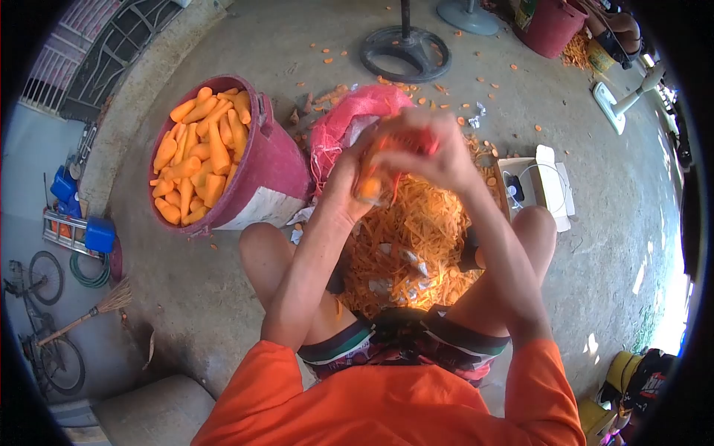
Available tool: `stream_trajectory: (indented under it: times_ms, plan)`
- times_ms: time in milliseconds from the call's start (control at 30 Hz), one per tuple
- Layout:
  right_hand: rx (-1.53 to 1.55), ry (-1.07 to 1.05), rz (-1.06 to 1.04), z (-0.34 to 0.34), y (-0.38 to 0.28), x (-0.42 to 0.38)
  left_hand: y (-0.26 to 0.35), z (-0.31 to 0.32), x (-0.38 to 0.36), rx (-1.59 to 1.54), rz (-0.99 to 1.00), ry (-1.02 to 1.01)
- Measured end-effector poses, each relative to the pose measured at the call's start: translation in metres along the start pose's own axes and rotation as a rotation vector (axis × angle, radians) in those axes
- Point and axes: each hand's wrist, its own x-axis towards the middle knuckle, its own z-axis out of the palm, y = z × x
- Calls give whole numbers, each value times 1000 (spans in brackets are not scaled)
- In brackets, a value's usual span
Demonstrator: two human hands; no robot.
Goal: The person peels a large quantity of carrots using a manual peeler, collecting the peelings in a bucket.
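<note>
My left hand is wrapped round a carrot, whose orange end points toward me. Over the carrot's far part, my right hand is closed on a red-handled peeler; motion blurs both, and the blade cannot be made out. Below my hands, between my legs, lies a big heap of carrot peelings with some whitish scraps in it. Just beyond my left hand is a pink mesh sack. To the left, a tilted maroon tub is full of peeled carrots.
An open cardboard box with a white cable stands right of the heap. Ahead are a round black stand base and scattered carrot slices. Another person's leg shows at far right beside a red bucket. A broom lies left.
</note>
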Motion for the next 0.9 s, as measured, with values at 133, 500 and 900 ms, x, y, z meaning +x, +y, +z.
stream_trajectory:
  times_ms: [133, 500, 900]
  plan:
    - [211, 226, 328, -13, 27, 1, -6, -7, -4, -40, -55, -55]
    - [44, 318, 318, -40, 27, 6, -1, -12, -2, 6, -104, -149]
    - [-45, 106, 167, 10, 21, -3, 6, -4, 7, -21, 17, 29]
